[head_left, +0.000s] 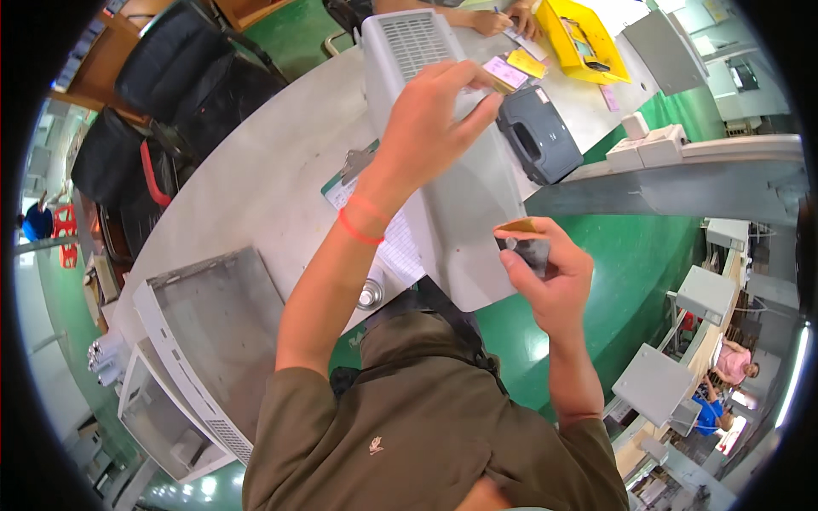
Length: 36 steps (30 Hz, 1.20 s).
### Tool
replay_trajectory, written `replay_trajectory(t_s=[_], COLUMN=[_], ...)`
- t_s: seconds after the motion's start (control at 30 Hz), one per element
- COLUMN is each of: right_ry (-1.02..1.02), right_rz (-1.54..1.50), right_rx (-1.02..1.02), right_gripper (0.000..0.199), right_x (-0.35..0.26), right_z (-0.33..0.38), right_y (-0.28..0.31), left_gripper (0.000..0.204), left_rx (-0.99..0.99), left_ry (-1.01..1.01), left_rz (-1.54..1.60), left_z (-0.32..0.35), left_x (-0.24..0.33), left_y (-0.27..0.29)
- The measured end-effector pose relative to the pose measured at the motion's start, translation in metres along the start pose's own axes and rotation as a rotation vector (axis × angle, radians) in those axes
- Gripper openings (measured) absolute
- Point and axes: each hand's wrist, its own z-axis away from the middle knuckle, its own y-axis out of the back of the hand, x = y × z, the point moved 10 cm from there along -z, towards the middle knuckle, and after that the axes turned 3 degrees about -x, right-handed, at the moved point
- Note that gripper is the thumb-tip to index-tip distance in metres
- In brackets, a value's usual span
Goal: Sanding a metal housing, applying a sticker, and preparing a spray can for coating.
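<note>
- Left hand (430, 119), upper centre: fingers pinched on a small pink label (504, 71) over the grey plastic housing (460, 204).
- Right hand (545, 277), centre right: a small dark card with a tan edge (526, 243) gripped between thumb and fingers.
- Label judged thin, light, floppy; best taken at an edge.
- Housing judged stiff, bulky, smooth.
- Yellow tray (588, 38), top right; dark grey case (538, 132) just beside the housing; clipboard (345, 183) partly beneath the housing.

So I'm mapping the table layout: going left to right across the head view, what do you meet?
Black chairs → open grey casing → left hand → dark grey case → yellow tray.
</note>
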Motion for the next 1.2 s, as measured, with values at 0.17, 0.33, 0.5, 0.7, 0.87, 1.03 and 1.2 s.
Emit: replay_trajectory(t_s=[0.17,0.33,0.5,0.7,0.87,1.03,1.2], right_ry=[0.377,0.467,0.453,0.425,0.402,0.45,0.431], right_rz=[0.514,0.667,0.753,0.865,0.956,1.025,1.034], right_rx=[-0.121,-0.219,-0.305,-0.343,-0.352,-0.322,-0.352], right_gripper=[0.039,0.055,0.06,0.056,0.051,0.049,0.048], right_x=[-0.029,-0.023,-0.023,-0.027,-0.023,-0.027,-0.025], right_z=[0.006,0.011,0.012,0.012,0.019,0.011,0.021], right_y=[-0.026,-0.042,-0.052,-0.055,-0.052,-0.06,-0.056], left_gripper=[0.03,0.037,0.042,0.044,0.045,0.045,0.045], left_rx=[-0.002,0.026,0.058,0.018,0.016,0.028,0.005], left_ry=[-0.018,-0.045,-0.034,0.001,-0.005,-0.013,-0.019], left_rz=[-0.385,-0.471,-0.561,-0.538,-0.535,-0.551,-0.57], left_z=[0.003,0.003,0.007,0.004,0.004,0.004,0.006], left_x=[-0.01,-0.01,-0.012,-0.011,-0.013,-0.011,-0.011], left_y=[-0.028,-0.035,-0.036,-0.036,-0.039,-0.038,-0.041])
